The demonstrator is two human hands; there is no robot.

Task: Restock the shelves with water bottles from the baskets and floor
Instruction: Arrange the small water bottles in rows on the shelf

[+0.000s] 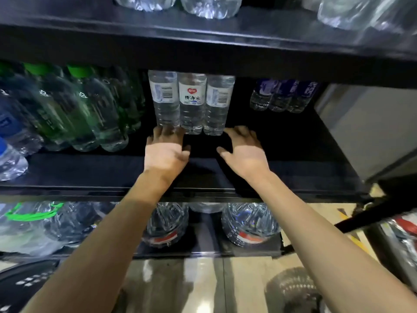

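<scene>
A: Task bottles?
B: Three clear bottles (191, 102), upright, side by side and touching, mid-depth on the middle shelf (293, 154). White labels. The centre one faces out with a red mark, and the outer two show barcodes. Caps are hidden behind the shelf above.

A: Hands?
B: Both are in over the shelf, palms down, fingers spread and straight, holding nothing. Left hand (165, 150): fingertips against the foot of the leftmost bottle. Right hand (244, 150): fingertips at the foot of the rightmost, touching or just short, cannot tell. The hands are apart, with bare shelf between the thumbs.

A: What else does that shelf hold?
B: Left: a block of green-cap bottles (90, 109), green-tinted, several deep. Farther left: blue-cap bottles (11, 154), blurred. Right, near the back: a row of three small blue-label bottles (282, 96), well apart from the clear three.

A: Other shelves?
B: Top shelf (203, 26): upper bottles (209, 5), clear, only their bases in view. Bottom shelf (203, 249): big clear jugs (250, 224) with red labels. At left there is a green handle (29, 213) on one.

A: Baskets?
B: One dark perforated basket (29, 283) at lower left, beside glossy floor (180, 285). Its contents are out of view.
</scene>
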